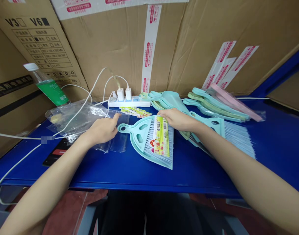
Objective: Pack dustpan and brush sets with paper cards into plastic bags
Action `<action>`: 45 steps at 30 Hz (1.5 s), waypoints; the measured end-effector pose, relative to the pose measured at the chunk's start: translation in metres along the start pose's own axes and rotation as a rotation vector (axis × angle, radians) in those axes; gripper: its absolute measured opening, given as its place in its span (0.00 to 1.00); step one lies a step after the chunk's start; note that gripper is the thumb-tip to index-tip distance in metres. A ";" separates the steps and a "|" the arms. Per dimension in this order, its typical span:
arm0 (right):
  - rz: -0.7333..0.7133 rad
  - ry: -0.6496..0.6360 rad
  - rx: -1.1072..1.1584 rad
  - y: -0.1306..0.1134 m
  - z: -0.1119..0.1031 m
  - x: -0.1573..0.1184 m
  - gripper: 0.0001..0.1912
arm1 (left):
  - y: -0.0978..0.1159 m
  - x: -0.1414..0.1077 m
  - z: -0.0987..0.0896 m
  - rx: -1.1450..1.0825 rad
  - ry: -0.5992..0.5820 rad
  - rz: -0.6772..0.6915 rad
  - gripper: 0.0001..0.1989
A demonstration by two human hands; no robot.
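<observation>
Mint-green dustpan-and-brush set [150, 132] lies centre, seemingly unwrapped but labelled, right hand [174, 119] at the top edge of its card label [161, 137] and left hand [104, 130] half-curled at nine o'clock, neither grip clear, while plastic-wrapped sets [213, 107] at two o'clock look unopened.

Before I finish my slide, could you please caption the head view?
Right hand at a labelled mint dustpan and brush, left hand at clear plastic packaging, over a blue table.

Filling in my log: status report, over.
Right hand at upper edge of label card; left hand by clear plastic packaging. Teal dustpan, brush inside, on blue table. White cable across packaging.
</observation>
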State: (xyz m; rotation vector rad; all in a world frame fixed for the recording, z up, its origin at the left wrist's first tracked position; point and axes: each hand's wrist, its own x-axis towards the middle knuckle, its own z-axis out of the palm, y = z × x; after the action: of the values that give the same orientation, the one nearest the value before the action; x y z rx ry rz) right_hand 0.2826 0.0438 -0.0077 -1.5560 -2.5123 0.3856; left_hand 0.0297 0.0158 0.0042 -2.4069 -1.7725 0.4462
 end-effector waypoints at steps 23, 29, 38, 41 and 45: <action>-0.021 0.029 0.035 0.001 0.001 0.000 0.15 | -0.001 0.002 0.007 -0.391 0.220 0.311 0.21; 0.007 0.040 0.031 0.003 0.000 0.000 0.16 | 0.000 0.002 0.009 -0.501 0.220 0.440 0.21; -0.007 0.018 0.060 0.000 0.005 0.001 0.15 | 0.003 0.000 0.009 -0.569 0.227 0.517 0.20; 0.009 0.035 0.068 0.002 0.006 0.002 0.16 | 0.003 0.001 0.010 -0.578 0.214 0.545 0.19; 0.000 0.032 0.084 0.004 0.008 0.003 0.16 | 0.003 0.002 0.012 -0.597 0.219 0.579 0.18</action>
State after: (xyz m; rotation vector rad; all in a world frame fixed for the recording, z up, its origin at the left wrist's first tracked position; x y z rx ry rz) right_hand 0.2824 0.0468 -0.0166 -1.5194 -2.4385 0.4566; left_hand 0.0295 0.0156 -0.0083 -3.2153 -1.2066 -0.3597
